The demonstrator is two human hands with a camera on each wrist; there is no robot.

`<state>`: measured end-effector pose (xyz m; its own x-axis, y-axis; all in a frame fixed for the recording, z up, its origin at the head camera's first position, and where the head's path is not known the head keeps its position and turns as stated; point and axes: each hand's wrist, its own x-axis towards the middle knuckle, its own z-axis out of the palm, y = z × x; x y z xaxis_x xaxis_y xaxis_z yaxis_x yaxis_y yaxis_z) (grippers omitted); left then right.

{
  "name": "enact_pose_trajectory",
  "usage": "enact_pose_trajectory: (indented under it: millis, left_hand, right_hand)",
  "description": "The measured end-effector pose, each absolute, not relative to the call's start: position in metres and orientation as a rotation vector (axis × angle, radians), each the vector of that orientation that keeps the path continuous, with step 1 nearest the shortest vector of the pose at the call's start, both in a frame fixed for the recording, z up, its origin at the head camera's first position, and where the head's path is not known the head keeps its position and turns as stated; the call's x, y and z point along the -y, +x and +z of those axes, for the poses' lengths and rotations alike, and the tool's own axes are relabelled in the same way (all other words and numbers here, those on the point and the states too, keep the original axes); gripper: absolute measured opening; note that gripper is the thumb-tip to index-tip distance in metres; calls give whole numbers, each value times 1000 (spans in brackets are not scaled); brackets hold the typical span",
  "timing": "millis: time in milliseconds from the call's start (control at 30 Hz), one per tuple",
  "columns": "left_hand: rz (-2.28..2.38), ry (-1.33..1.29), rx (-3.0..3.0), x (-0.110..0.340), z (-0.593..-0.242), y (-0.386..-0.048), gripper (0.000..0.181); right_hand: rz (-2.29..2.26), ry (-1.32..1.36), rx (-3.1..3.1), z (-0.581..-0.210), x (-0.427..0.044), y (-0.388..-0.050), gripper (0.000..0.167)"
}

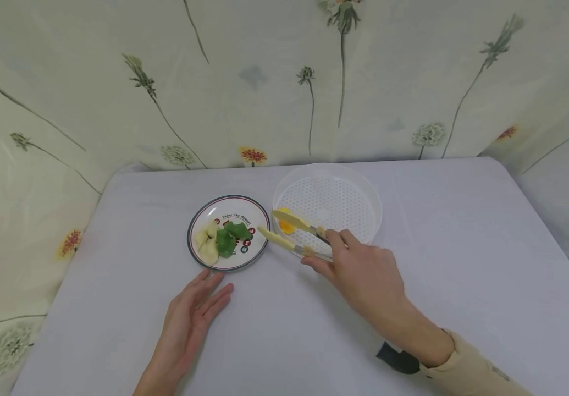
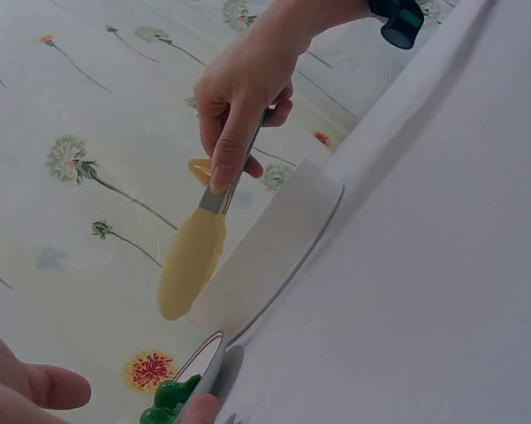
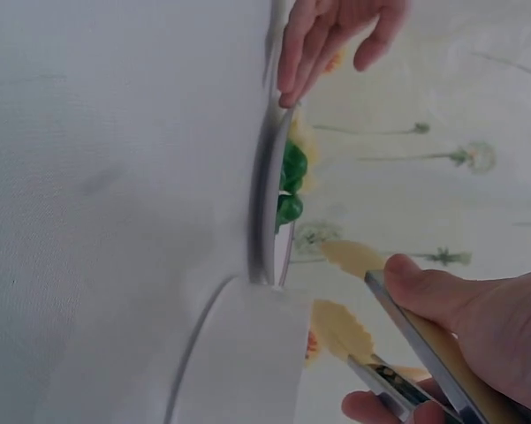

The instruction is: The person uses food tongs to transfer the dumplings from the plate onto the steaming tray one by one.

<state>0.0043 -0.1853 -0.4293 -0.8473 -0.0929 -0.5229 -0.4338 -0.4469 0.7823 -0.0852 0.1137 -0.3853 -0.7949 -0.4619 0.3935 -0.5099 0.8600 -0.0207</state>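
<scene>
My right hand (image 1: pixel 363 272) grips a pair of tongs (image 1: pixel 284 241) with pale yellow tips and metal arms. The tips stand apart with nothing between them, over the gap between the plate and the white basket. My left hand (image 1: pixel 187 319) lies relaxed with extended fingers, its fingertips at the near rim of the round plate (image 1: pixel 210 212). On that plate are green leafy pieces (image 1: pixel 226 243) and pale yellowish pieces (image 1: pixel 208 251). A bright yellow-orange piece (image 1: pixel 287 226) lies at the left inside the round white perforated basket (image 1: pixel 338 201), partly hidden behind the tongs.
Plate and basket stand side by side on a white-covered table (image 1: pixel 452 247). Behind them hangs a flower-printed cloth (image 1: pixel 264 110). A dark strap (image 1: pixel 398 358) shows at my right wrist, beside the beige sleeve (image 1: pixel 467 363).
</scene>
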Motion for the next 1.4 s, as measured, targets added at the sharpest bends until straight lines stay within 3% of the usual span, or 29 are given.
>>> enact_pose_trajectory:
  millis: [500, 967, 1400]
  left_hand:
    - [2376, -772, -1534, 184, -429, 5, 67]
    - [2382, -753, -1541, 185, -429, 3, 66]
    - [2376, -759, -1541, 185, -430, 4, 65]
  right_hand:
    - [182, 813, 2617, -391, -94, -86, 67]
    - [147, 891, 2577, -400, -73, -94, 57]
    - [74, 900, 2575, -406, -66, -100, 58]
